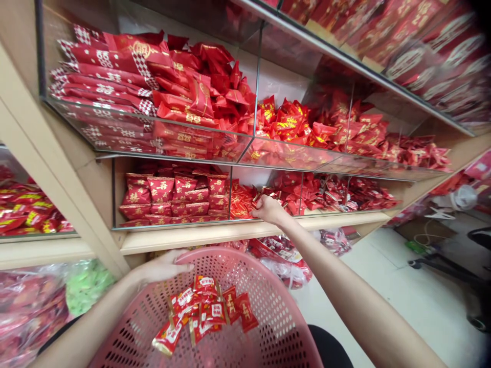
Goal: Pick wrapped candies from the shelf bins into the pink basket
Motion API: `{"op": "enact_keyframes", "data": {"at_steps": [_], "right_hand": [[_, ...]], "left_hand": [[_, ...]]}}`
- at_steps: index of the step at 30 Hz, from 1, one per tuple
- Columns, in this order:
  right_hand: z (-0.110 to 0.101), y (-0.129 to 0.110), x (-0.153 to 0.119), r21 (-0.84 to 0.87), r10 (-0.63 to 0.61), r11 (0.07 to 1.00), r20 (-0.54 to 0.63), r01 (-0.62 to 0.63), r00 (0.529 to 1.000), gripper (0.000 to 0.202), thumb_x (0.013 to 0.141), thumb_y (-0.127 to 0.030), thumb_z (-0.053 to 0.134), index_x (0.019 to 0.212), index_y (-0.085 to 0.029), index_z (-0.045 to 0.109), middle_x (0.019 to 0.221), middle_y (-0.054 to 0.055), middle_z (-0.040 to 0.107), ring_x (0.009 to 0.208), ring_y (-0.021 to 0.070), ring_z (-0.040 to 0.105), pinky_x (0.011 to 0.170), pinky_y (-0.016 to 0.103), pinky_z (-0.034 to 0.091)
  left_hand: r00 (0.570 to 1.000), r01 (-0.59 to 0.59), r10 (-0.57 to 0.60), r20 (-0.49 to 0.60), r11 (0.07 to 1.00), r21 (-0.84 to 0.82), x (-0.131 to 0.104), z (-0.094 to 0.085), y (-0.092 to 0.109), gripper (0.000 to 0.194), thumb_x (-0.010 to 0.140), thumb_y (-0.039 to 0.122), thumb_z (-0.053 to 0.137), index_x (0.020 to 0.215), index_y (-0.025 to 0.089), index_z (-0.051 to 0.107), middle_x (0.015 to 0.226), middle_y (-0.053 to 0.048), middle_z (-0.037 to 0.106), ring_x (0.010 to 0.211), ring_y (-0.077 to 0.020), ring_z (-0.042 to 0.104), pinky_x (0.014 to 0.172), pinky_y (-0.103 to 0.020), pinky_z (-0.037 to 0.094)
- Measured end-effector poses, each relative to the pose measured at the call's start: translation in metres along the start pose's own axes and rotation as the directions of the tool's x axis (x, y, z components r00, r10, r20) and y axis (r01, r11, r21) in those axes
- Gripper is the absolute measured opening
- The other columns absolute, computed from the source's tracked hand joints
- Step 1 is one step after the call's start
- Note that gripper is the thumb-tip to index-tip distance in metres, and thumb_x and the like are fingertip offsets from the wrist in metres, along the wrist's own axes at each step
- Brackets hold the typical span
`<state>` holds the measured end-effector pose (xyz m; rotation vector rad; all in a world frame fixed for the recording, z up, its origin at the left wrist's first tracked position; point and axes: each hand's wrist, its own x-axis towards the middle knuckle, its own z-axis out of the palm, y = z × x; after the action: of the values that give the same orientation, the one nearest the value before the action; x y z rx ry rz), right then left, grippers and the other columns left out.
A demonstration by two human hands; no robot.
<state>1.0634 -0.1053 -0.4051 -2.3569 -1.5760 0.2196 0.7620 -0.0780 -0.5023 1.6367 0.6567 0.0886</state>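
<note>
A pink perforated plastic basket point(282, 301) sits at the bottom of the view, tilted toward me. Several small red candy packets point(207, 312) with gold ends lie in it. My left hand point(164, 267) grips the basket's far rim, thumb over the edge. Reaching into the lower shelf row, my right hand point(267, 208) has its fingers closed together at the small red packets point(242, 200) in one bin. Whatever is between those fingertips, if anything, is hidden. Left of that bin are neat stacks of red packets point(176, 197) with gold characters.
An upper row with a clear front panel point(215, 140) holds piles of red packets. A wooden upright point(65, 153) stands at left. Plastic bags point(284, 258) of red packets lie beneath the shelf. A wheeled chair base point(448, 276) stands on the floor at right.
</note>
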Motion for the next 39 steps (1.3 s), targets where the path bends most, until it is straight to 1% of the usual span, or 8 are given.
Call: {"op": "enact_keyframes", "data": {"at_steps": [6,15,18,21,24,29,33,39], "right_hand": [[-0.002,0.004,-0.003,0.328,0.004,0.945,-0.068,0.018,0.998,0.021,0.058,-0.029,0.065,0.065,-0.019,0.048,0.06,-0.003,0.054,0.06,0.0122,0.05,0.054,0.022,0.035],[-0.045,0.009,-0.063,0.816,0.007,0.578,-0.018,0.01,1.0,0.029,0.062,-0.034,0.067,0.08,-0.018,0.052,0.067,-0.003,0.055,0.062,0.0095,0.05,0.06,0.022,0.037],[-0.035,0.011,-0.112,0.866,-0.102,0.497,0.123,-0.056,0.987,0.024,0.068,-0.034,0.065,0.081,-0.019,0.05,0.07,-0.003,0.055,0.063,0.0091,0.049,0.06,0.022,0.036],[0.002,0.016,-0.153,0.861,-0.245,0.453,0.37,-0.232,0.896,0.019,0.072,-0.031,0.062,0.081,-0.019,0.05,0.072,-0.002,0.055,0.066,0.0099,0.049,0.062,0.023,0.038],[0.054,0.026,-0.167,0.787,-0.249,0.56,0.459,-0.259,0.853,0.014,0.071,-0.027,0.059,0.077,-0.018,0.05,0.067,-0.002,0.053,0.062,0.0106,0.049,0.06,0.024,0.038],[0.112,0.027,-0.16,0.267,-0.137,0.961,0.226,0.074,0.964,0.008,0.068,-0.013,0.05,0.075,-0.017,0.052,0.07,0.003,0.059,0.067,0.016,0.053,0.06,0.027,0.038],[0.127,0.007,-0.166,-0.107,-0.187,0.97,0.24,0.217,0.953,0.028,0.071,-0.008,0.045,0.097,-0.011,0.054,0.093,0.015,0.063,0.088,0.0251,0.056,0.072,0.032,0.038],[0.15,0.007,-0.169,-0.008,-0.159,0.986,0.291,0.169,0.943,0.022,0.077,-0.017,0.047,0.098,-0.012,0.052,0.09,0.013,0.064,0.082,0.0222,0.059,0.065,0.028,0.039]], "left_hand": [[0.999,0.022,-0.022,-0.027,0.999,0.031,0.0,-0.001,-0.002,0.057,0.068,0.049,0.06,0.112,0.013,0.055,0.114,-0.008,0.062,0.104,-0.024,0.055,0.093,-0.034,0.039],[0.999,-0.033,0.033,0.032,0.999,0.018,0.001,0.002,0.003,0.054,0.072,0.045,0.057,0.118,0.018,0.053,0.123,-0.006,0.056,0.111,-0.0236,0.05,0.095,-0.034,0.036],[0.999,-0.034,0.033,0.021,0.998,0.048,0.002,0.001,0.0,0.054,0.072,0.044,0.056,0.12,0.019,0.052,0.123,-0.006,0.056,0.11,-0.0238,0.051,0.094,-0.034,0.036],[1.0,-0.01,0.01,-0.001,0.997,0.075,0.005,0.0,-0.006,0.053,0.071,0.044,0.057,0.117,0.017,0.054,0.118,-0.007,0.06,0.106,-0.0241,0.053,0.092,-0.033,0.038],[1.0,-0.003,0.004,-0.018,0.996,0.085,0.008,-0.001,-0.011,0.05,0.07,0.045,0.058,0.11,0.014,0.057,0.113,-0.008,0.062,0.104,-0.024,0.054,0.09,-0.032,0.038],[1.0,-0.01,0.011,-0.001,0.994,0.108,0.006,-0.001,-0.011,0.049,0.071,0.047,0.055,0.11,0.018,0.057,0.115,-0.005,0.062,0.105,-0.0227,0.052,0.09,-0.03,0.037],[1.0,0.02,-0.017,-0.025,0.994,0.108,0.001,0.0,-0.004,0.051,0.07,0.047,0.056,0.111,0.016,0.056,0.116,-0.007,0.061,0.106,-0.0231,0.052,0.09,-0.03,0.038],[1.0,0.008,-0.007,-0.019,0.998,0.06,0.001,0.001,-0.003,0.051,0.07,0.045,0.058,0.11,0.014,0.057,0.117,-0.008,0.061,0.101,-0.0227,0.056,0.088,-0.03,0.04]]}}
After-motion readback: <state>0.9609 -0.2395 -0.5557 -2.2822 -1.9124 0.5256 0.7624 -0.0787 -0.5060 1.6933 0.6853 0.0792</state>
